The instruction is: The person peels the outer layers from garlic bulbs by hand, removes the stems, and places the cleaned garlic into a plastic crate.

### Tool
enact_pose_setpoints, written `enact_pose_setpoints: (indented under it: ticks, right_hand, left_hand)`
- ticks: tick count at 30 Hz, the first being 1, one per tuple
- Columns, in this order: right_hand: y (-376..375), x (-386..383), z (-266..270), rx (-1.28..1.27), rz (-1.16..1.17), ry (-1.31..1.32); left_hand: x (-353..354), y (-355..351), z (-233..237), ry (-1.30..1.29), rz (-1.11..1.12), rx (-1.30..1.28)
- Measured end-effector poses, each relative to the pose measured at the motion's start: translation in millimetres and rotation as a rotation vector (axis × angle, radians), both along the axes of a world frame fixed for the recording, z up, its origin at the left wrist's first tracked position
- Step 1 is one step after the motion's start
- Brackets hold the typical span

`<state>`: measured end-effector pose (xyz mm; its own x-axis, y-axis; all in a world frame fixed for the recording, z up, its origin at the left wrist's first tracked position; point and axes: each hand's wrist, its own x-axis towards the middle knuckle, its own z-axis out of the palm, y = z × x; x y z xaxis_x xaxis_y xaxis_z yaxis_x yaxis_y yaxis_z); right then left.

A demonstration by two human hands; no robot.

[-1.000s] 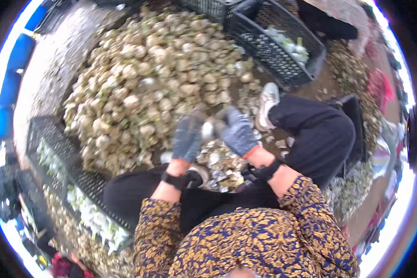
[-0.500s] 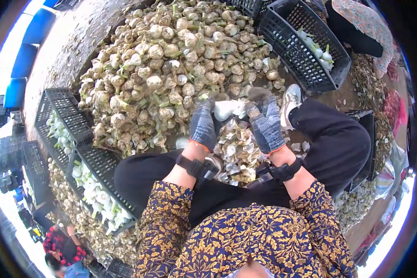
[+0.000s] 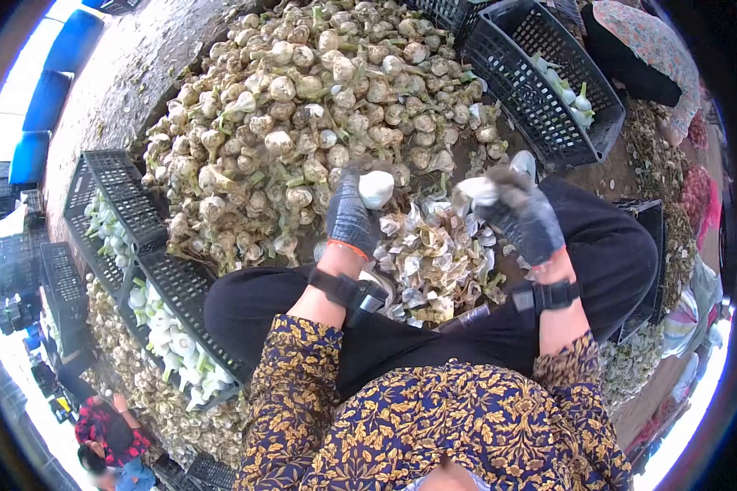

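Note:
My left hand (image 3: pixel 353 211), in a grey knitted glove, is closed on a white garlic bulb (image 3: pixel 376 189) at the edge of the heap. The bulb's surface looks smooth and clean. My right hand (image 3: pixel 522 214), gloved too and smeared by motion, is to the right with its fingers closed on a whitish piece of garlic skin (image 3: pixel 476 191). Between and below both hands lies a pile of loose garlic skins (image 3: pixel 434 254). Beyond them spreads a large heap of unpeeled garlic bulbs (image 3: pixel 303 123) with dirty outer skins and stem stubs.
Black crates with white garlic stand at upper right (image 3: pixel 540 98) and on the left, one behind (image 3: pixel 110 209) and one nearer (image 3: pixel 176 286). A person in a floral top (image 3: pixel 647 49) is at upper right; another in red check (image 3: pixel 110 430) is at lower left.
My hands have moved apart. The right has swung right and toward me, pulling pale skin away, while the left keeps the bulb, now showing rounder and whiter.

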<state>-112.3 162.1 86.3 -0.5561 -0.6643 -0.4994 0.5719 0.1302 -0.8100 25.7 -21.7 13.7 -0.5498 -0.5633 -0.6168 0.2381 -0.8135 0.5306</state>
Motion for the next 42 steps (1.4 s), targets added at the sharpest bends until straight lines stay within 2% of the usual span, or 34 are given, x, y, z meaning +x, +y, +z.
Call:
enact_pose_setpoints:
  ticks: [2,3,4,6,8,10,12,13,14,16,17,18,20,22,23,24,25,27,28,29,30,32,33,34,35,36,39,40,41,42]
  right_hand:
    - [25.4,-18.9,-77.3,0.733,0.668,0.791]
    - [18.8,6.0,-52.7,1.162,0.745,1.588]
    - [10.5,10.8,-54.0,1.172,0.74,1.588]
    - [0.9,19.4,-66.4,0.728,0.384,1.426]
    - [-14.3,31.3,-83.4,0.366,0.355,1.025]
    - [-46.4,48.6,-48.6,0.184,0.1,-0.367]
    - [-59.1,51.2,-52.1,-0.101,0.015,-0.74]
    - [-62.3,47.7,-68.2,-0.113,-0.091,-0.712]
    - [-61.4,30.2,-73.3,0.057,-0.054,-0.643]
    - [-55.2,-12.1,-77.7,-0.01,-0.232,-0.575]
    - [-51.6,-39.3,-72.9,-0.119,-0.326,-0.521]
    - [-45.7,-75.5,-60.8,-0.252,-0.41,-0.623]
    - [-35.4,-123.4,-23.3,-0.371,-0.644,-0.515]
    - [-28.1,-155.9,-11.8,-0.39,-0.844,-0.258]
    - [-21.1,-174.4,-22.5,-0.385,-0.845,-0.26]
    - [-12.8,-194.1,-44.4,-0.24,-0.83,-0.175]
    - [-3.5,-211.4,-69.1,-0.097,-0.811,-0.088]
    - [11.0,-242.3,-151.9,0.359,-0.498,0.227]
    - [25.3,-253.4,-192.2,0.808,-0.016,0.865]
    - [-0.2,-237.4,-162.3,1.19,0.397,0.829]
    - [5.8,-216.7,-177.6,1.13,0.218,0.782]
    - [2.2,-198.6,-193.8,1.236,0.359,0.989]
    - [-4.7,-186.8,-189.1,1.252,0.356,0.938]
    - [-12.4,-179.4,-183.4,1.265,0.353,0.889]
    - [0.3,-182.6,-220.0,1.156,0.288,0.975]
    - [4.1,-193.7,-243.7,1.161,0.346,0.938]
    - [3.6,-183.1,-223.5,1.132,0.298,1.06]
    - [-4.1,-185.5,-210.2,1.162,0.404,1.067]
    - [-11.4,-187.1,-202.6,1.185,0.511,1.073]
    - [-12.6,-193.7,-206.1,1.181,0.512,1.077]
  left_hand:
    - [-0.1,-2.0,4.7,-0.062,0.009,0.018]
    - [-0.9,-2.2,4.3,-0.096,0.015,-0.01]
    - [-1.5,-2.2,2.3,-0.084,0.021,-0.036]
    - [-1.0,-0.5,-10.1,-0.202,-0.008,-0.168]
    - [1.7,4.6,-17.3,-0.436,-0.267,-0.731]
    - [-8.8,20.5,-10.0,-0.276,-0.267,-0.7]
    - [-5.2,31.2,-3.0,-0.185,-0.463,-0.872]
    - [-6.4,39.3,5.3,-0.216,-0.487,-0.867]
    - [-6.1,40.1,-0.7,-0.243,-0.49,-1.088]
    - [-7.4,39.6,5.6,-0.15,-0.419,-0.873]
    - [-10.8,36.1,22.9,-0.18,-0.409,-0.76]
    - [-9.6,34.4,25.8,-0.136,-0.349,-0.693]
    - [-7.8,29.9,14.0,-0.263,-0.335,-0.589]
    - [-7.1,30.6,16.5,-0.291,-0.303,-0.614]
    - [-5.6,30.3,21.1,-0.392,-0.371,-0.712]
    - [-5.8,29.4,22.0,-0.494,-0.439,-0.81]
    - [-6.1,29.8,12.8,-0.374,-0.407,-0.775]
    - [-11.1,29.4,19.5,-0.37,-0.406,-0.68]
    - [-12.5,30.0,21.1,-0.363,-0.404,-0.586]
    - [-13.3,31.2,18.4,-0.322,-0.387,-0.578]
    - [-11.4,30.9,17.1,-0.331,-0.387,-0.576]
    - [-6.3,26.9,16.9,-0.572,-0.581,-0.745]
    - [-9.1,26.8,9.3,-0.383,-0.504,-0.535]
    - [-11.8,26.1,8.6,-0.396,-0.498,-0.537]
    - [-13.8,25.8,10.3,-0.366,-0.507,-0.508]
    - [-15.4,25.0,12.1,-0.334,-0.515,-0.479]
    - [-16.3,25.8,13.2,-0.406,-0.568,-0.517]
    - [-17.3,25.7,12.6,-0.454,-0.586,-0.582]
    - [-16.0,29.6,-3.0,-0.321,-0.493,-0.564]
    - [-19.3,30.0,0.9,-0.321,-0.488,-0.566]
